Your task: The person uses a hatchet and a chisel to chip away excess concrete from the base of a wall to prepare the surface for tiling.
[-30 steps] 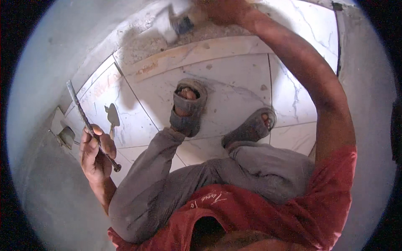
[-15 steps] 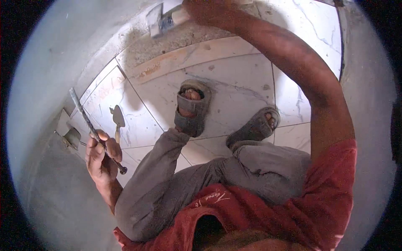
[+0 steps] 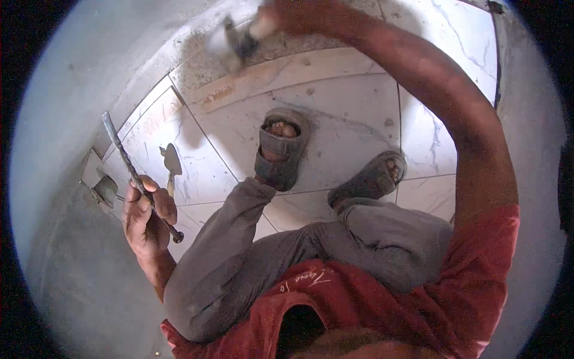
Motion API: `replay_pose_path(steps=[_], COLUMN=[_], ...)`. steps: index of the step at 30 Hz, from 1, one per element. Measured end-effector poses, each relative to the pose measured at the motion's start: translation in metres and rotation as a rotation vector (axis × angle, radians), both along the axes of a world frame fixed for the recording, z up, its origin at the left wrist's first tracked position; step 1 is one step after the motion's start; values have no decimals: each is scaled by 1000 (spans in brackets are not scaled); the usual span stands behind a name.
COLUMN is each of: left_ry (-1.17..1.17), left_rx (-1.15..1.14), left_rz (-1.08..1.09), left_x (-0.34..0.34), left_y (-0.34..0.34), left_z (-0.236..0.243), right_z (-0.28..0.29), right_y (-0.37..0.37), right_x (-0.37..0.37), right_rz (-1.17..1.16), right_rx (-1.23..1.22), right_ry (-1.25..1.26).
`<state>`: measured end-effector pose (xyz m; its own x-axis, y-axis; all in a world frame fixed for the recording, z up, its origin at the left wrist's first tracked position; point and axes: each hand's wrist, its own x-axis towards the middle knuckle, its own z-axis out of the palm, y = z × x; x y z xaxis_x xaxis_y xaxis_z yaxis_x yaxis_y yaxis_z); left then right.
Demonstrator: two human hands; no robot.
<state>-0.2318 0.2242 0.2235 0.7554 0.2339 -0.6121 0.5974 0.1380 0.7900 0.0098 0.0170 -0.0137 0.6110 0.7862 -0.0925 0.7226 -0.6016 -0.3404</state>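
Note:
My left hand (image 3: 146,221) is closed around a long, dark steel chisel (image 3: 124,154). The chisel slants, its pale tip pointing up and away and its mushroomed end near my knee. At the top edge, my right hand (image 3: 293,17) grips the light handle of a hatchet-shaped hammer (image 3: 236,43). Motion smears the hammer's head, which is above a rough strip of bare mortar (image 3: 263,55) along the wall; I cannot tell whether it touches. A small pointed trowel (image 3: 171,159) lies on the tiles beyond my left hand.
White marbled tiles (image 3: 341,102) cover the floor under my sandalled feet. A narrow tile strip (image 3: 287,67) borders the mortar. By the left wall are a tile offcut (image 3: 91,167) and a grey scraper-like tool (image 3: 106,190). Grey walls (image 3: 78,90) rise close on both sides.
The hammer has swung slightly down and its head has turned, now blurred. My left hand still holds the chisel, almost unmoved. The whole view has shifted slightly.

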Motion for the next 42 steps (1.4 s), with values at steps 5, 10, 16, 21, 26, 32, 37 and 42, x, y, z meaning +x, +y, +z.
replay_pose_path(steps=[5,10,16,21,26,32,37,42], left_ry=[-1,-31,-3,-4,-46,-49,-43,-44], left_rx=[-17,-60,-13,-70,-46,-61,-37,-59], left_rz=[25,-4,27,-1,36,32,54,11], left_x=[1,3,-1,-2,0,-2,-2,-2], left_y=[1,3,6,8,8,6,6,6], left_z=[-3,-4,-4,-4,-4,-4,-2,0], right_z=[-2,-4,-4,-4,-2,-13,-19,-13], right_y=[2,3,-1,1,11,20,24,20], right_x=[4,5,6,4,1,9,4,-13], right_rz=[-11,-54,-14,-21,55,45,24,106], right_rx=[2,-54,-42,-43,-6,-51,-106,165], right_ry=[0,5,-15,-1,-31,-34,-20,-333])
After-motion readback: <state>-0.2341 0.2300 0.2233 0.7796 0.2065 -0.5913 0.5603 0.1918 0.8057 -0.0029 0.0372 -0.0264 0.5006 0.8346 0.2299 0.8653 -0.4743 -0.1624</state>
